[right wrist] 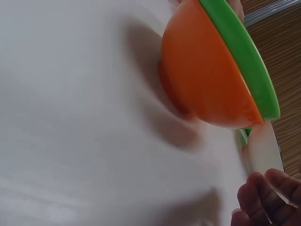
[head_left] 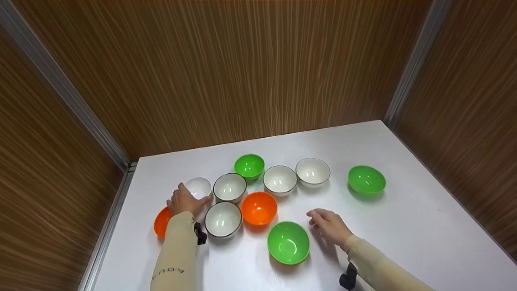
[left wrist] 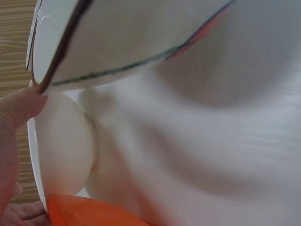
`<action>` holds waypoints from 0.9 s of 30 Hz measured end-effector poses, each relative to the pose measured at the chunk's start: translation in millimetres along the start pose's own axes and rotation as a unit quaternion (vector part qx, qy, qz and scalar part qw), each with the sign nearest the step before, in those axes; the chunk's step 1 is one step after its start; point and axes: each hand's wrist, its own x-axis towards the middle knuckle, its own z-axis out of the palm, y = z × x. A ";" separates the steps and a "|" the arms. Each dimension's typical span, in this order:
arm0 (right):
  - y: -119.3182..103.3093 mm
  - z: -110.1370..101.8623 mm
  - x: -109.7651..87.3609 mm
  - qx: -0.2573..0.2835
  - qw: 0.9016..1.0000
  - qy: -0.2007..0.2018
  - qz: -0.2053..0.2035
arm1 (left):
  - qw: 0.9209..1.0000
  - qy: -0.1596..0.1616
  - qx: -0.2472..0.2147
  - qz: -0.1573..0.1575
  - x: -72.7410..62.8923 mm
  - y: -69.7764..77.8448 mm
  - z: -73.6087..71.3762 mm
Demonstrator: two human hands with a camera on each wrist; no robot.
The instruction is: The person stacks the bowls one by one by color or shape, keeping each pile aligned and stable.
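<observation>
My left hand (head_left: pixel 188 202) spans a plain white bowl (head_left: pixel 198 187), thumb on its right side and fingers on its left. In the left wrist view, this white bowl (left wrist: pixel 66 146) stands between thumb and fingertips. An orange bowl (head_left: pixel 161 223) sits close by, partly hidden under the left hand and sleeve. Right of the thumb are dark-rimmed white bowls, one farther (head_left: pixel 230 188) and one nearer (head_left: pixel 223 220). My right hand (head_left: pixel 329 226) hovers with loosely bent fingers, holding nothing, right of a green bowl (head_left: pixel 288 243). The right wrist view shows that green bowl nested in an orange bowl (right wrist: pixel 207 70).
Another orange bowl (head_left: pixel 259 208) stands mid-table. Behind it are a small green bowl (head_left: pixel 249 166) and two dark-rimmed white bowls (head_left: pixel 280 180). A green bowl (head_left: pixel 366 180) stands alone at right. Wood-grain panels (head_left: pixel 258 72) enclose the white table (head_left: pixel 404 226) at the back and sides.
</observation>
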 end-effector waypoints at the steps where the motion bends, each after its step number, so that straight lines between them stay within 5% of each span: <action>1: -3.3 1.2 1.9 -0.002 1.000 0.004 -0.002 | 1.000 0.007 0.001 0.001 -0.5 0.2 0.1; 12: -38.2 10.0 23.2 -0.033 0.999 0.009 -0.029 | 0.997 0.067 -0.041 -0.002 -6.5 12.3 -9.9; 22: -60.9 13.7 32.3 -0.049 0.996 -0.018 -0.068 | 0.991 0.068 -0.076 0.083 -31.2 43.3 -23.3; 27: -50.0 16.0 27.1 -0.089 0.987 -0.083 -0.100 | 0.982 0.073 -0.084 0.150 -52.4 63.2 -25.4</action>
